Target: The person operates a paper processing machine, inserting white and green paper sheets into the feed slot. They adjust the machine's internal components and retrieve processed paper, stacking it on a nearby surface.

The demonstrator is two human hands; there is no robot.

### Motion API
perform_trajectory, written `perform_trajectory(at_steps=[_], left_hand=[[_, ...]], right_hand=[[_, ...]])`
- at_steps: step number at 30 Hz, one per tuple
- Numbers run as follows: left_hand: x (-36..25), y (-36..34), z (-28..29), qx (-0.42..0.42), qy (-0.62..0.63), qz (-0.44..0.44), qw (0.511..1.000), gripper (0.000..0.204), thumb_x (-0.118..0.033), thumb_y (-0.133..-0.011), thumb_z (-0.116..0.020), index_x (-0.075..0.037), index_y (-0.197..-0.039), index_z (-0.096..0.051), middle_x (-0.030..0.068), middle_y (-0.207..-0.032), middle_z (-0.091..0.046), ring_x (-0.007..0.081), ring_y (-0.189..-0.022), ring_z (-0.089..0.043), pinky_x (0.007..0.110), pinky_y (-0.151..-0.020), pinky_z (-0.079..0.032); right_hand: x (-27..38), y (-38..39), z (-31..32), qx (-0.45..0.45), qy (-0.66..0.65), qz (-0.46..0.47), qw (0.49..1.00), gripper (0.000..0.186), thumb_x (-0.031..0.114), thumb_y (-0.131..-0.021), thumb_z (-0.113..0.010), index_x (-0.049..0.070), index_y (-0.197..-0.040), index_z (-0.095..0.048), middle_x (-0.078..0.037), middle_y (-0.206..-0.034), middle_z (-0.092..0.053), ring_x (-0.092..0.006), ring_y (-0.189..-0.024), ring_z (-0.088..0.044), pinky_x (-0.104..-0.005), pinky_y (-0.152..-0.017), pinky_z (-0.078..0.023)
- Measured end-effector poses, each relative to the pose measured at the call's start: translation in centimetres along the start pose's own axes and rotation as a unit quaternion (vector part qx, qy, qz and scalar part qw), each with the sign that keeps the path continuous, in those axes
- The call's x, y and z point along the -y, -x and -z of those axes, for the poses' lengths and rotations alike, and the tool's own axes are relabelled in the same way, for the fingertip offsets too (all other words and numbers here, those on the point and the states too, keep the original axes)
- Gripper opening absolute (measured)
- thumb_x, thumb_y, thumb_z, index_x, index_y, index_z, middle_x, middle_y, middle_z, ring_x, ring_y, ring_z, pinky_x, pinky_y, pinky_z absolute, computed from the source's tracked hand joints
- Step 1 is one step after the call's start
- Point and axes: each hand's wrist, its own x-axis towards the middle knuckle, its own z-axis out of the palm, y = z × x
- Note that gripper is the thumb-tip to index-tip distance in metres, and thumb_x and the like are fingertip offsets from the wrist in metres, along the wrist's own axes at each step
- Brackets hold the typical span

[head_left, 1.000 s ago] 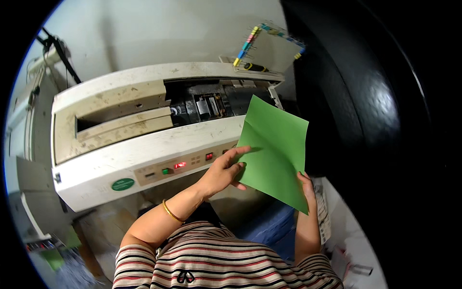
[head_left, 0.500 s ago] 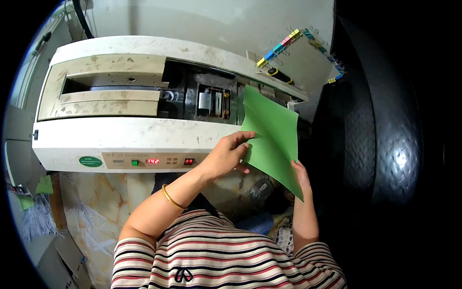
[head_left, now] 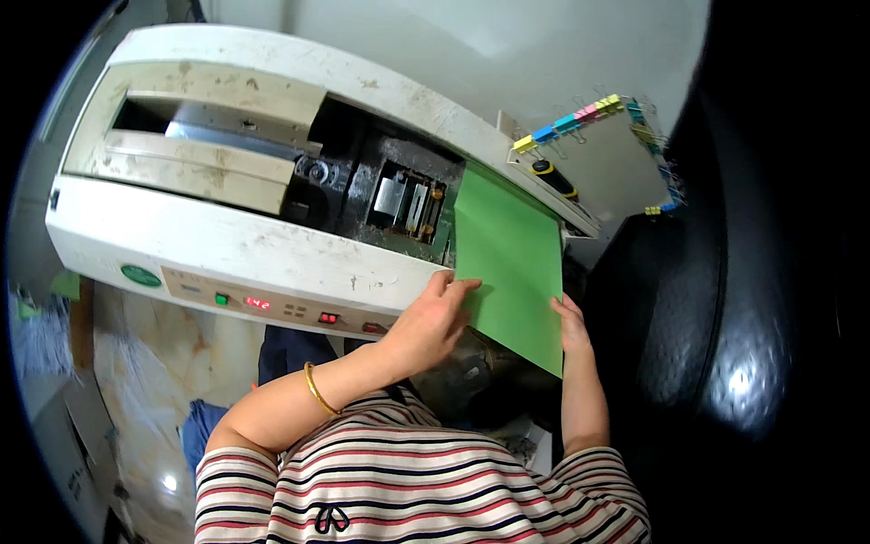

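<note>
A large green sheet lies slanted over the right end of a long white machine, its near part reaching past the machine's front. My left hand is at the sheet's left edge, thumb and fingertips closed against it. On the opposite edge, my right hand grips the sheet near its lower right; part of the fingers is hidden. Just left of the sheet, the machine's dark bed holds a metal roller unit. Further left sits a beige clamp section with a long slot.
A front control panel carries a lit red display and switches. Behind the sheet, a small board is edged with coloured binder clips, a black-and-yellow handled tool beside it. A black padded surface stands at right; paper shreds lie at lower left.
The green sheet has come down flatter onto the machine's right end, its bend mostly gone. Both hands stay at its edges. The view has turned, so the machine appears more tilted.
</note>
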Motion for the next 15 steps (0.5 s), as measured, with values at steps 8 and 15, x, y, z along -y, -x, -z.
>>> perform_trajectory(at_steps=[8, 15], left_hand=[[1.2, -2.1, -11.0, -0.076, -0.248, -0.172, 0.950, 0.046, -0.011, -0.079, -0.057, -0.001, -0.124, -0.056, 0.0244, -0.137, -0.043, 0.0410, -0.131, -0.039, 0.047, -0.108, -0.037], [8.2, -3.8, -19.2, -0.068, -0.352, 0.001, 0.934, 0.052, -0.012, -0.085, -0.052, -0.004, -0.137, -0.047, 0.0263, -0.143, -0.038, 0.0468, -0.136, -0.030, 0.054, -0.114, -0.023]], right_hand=[[1.0, -6.4, 7.7, 0.035, 0.033, -0.016, 0.999, 0.044, 0.005, -0.097, -0.047, 0.002, -0.140, -0.039, -0.015, -0.135, -0.052, -0.0305, -0.122, -0.053, -0.0449, -0.100, -0.044], [0.2, -7.2, 9.0, 0.027, 0.010, -0.018, 0.999, 0.046, 0.003, -0.095, -0.050, 0.005, -0.140, -0.039, -0.011, -0.136, -0.052, -0.0260, -0.123, -0.052, -0.0417, -0.101, -0.044]])
